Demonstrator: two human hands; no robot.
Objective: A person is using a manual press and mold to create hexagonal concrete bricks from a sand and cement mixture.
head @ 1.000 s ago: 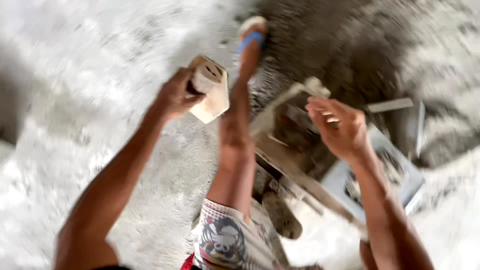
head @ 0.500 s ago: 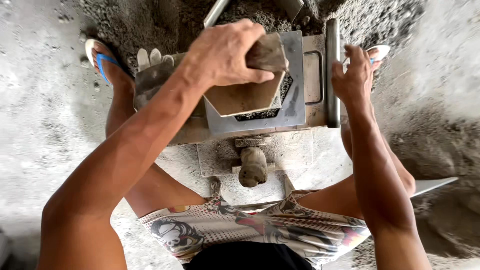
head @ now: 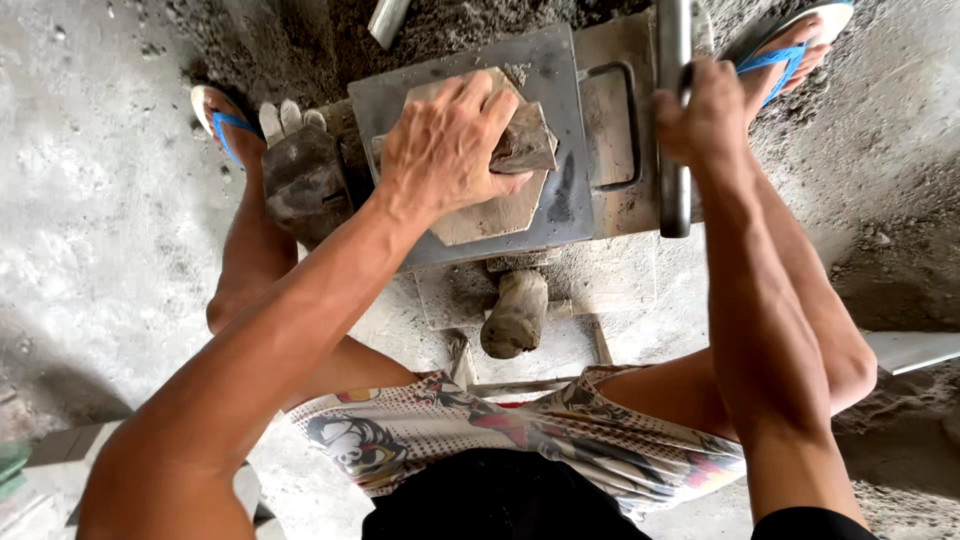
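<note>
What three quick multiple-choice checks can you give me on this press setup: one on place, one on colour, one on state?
1. Where does the left hand rest?
A. on the hexagonal block in the metal mould
B. on the floor
C. on a knee

2. What colour are the sandal straps?
A. red
B. blue
C. yellow

3. How is the right hand?
A. open in the air
B. flat on the mould
C. closed around the metal bar

Key: 1 A, the palm covers the block; 2 B, the straps on both feet show blue; 3 C, the fingers wrap the bar.
</note>
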